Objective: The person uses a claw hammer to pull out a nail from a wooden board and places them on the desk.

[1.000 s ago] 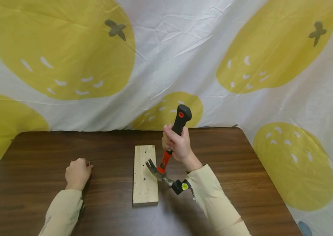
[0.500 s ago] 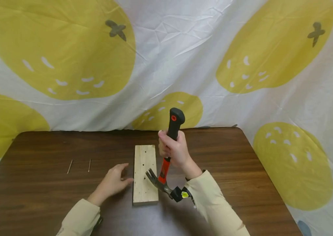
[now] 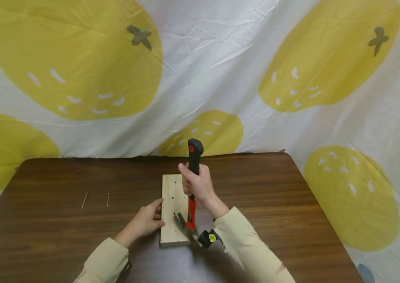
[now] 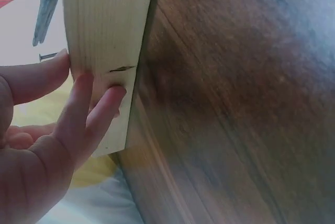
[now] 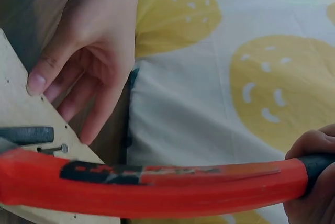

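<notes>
My right hand (image 3: 200, 184) grips the black handle of a claw hammer (image 3: 191, 214). The handle points up, and the claw hangs low over a pale wooden board (image 3: 170, 232). From the board's top sticks a nail (image 5: 64, 148), beside the claw in the right wrist view; whether the two touch cannot be told. My left hand (image 3: 144, 222) rests against the board's left side. In the left wrist view its fingertips (image 4: 112, 96) touch the side face, with the thumb at the top edge.
Two loose nails, one farther left (image 3: 85, 200) and one nearer the board (image 3: 108, 199), lie on the brown wooden table (image 3: 274, 204). A white curtain (image 3: 214, 51) printed with yellow fruit hangs behind the table's back edge. Small dark holes dot the board.
My left hand has left the nails on the table and moved right to touch the board. My right hand has brought the hammer left and lower, with its handle more upright.
</notes>
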The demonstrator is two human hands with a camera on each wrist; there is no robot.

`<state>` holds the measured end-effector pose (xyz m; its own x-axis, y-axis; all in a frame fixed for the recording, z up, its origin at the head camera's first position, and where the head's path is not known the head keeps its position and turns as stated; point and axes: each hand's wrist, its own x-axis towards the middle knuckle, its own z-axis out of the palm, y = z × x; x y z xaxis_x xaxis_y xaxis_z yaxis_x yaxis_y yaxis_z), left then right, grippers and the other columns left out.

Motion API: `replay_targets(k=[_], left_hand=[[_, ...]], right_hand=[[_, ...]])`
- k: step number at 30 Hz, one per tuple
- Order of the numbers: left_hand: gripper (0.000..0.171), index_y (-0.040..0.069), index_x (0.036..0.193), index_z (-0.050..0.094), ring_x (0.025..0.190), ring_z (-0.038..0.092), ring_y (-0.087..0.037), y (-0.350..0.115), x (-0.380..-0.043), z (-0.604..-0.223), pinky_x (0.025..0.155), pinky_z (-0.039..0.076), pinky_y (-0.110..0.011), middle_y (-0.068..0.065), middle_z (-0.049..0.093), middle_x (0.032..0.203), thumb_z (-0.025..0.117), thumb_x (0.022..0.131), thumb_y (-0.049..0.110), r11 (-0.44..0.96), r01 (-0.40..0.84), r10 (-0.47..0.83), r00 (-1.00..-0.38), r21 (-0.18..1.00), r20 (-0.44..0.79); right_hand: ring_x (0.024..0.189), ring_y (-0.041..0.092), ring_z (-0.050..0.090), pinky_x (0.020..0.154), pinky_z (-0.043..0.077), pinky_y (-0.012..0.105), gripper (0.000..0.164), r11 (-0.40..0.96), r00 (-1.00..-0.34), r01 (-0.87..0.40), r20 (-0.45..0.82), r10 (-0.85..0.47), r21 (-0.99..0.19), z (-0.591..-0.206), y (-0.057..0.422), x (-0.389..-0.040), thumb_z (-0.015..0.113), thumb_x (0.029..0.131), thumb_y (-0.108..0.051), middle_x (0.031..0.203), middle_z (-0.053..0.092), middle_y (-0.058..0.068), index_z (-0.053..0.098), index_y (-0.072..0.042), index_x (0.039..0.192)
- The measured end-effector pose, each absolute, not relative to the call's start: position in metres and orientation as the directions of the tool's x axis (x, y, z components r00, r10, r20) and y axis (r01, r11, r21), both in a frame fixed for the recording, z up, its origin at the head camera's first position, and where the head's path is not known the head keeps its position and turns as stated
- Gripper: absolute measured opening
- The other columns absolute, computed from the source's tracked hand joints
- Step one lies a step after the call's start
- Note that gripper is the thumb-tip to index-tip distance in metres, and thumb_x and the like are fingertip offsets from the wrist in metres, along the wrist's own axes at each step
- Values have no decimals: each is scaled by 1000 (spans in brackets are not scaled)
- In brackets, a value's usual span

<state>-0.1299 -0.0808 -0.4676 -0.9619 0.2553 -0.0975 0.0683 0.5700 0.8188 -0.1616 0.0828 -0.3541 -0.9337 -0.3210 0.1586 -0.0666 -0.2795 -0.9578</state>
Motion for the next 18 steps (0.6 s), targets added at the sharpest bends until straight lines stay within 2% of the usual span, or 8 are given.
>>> replay_targets(k=[6,10,18], left_hand=[[65,-12,128,40,84,65,-32,-81,-130,-466,67,55,-33,-33,56,108,69,69,-10,589,55,242,-964,806,-111],[65,-12,127,42,83,65,-32,-80,-129,-464,67,55,-34,-34,57,107,69,69,-11,594,61,247,-963,802,-110],[62,-14,123,45,80,66,-31,-79,-129,-465,66,55,-34,-32,59,103,71,67,-11,602,94,256,-963,793,-81]], right_hand=[[32,3,23,33,17,20,35,-268,-966,-36,103,-239,-963,-360,69,-173,52,91,-13,40,30,-7,39,-9,58],[31,3,22,33,17,20,37,-211,-968,-18,70,-242,-977,-364,57,-180,54,91,-15,39,28,-7,39,-8,57],[31,0,24,34,19,18,37,-120,-968,27,4,-250,-992,-342,41,-173,53,91,-11,39,29,-9,38,-9,57]])
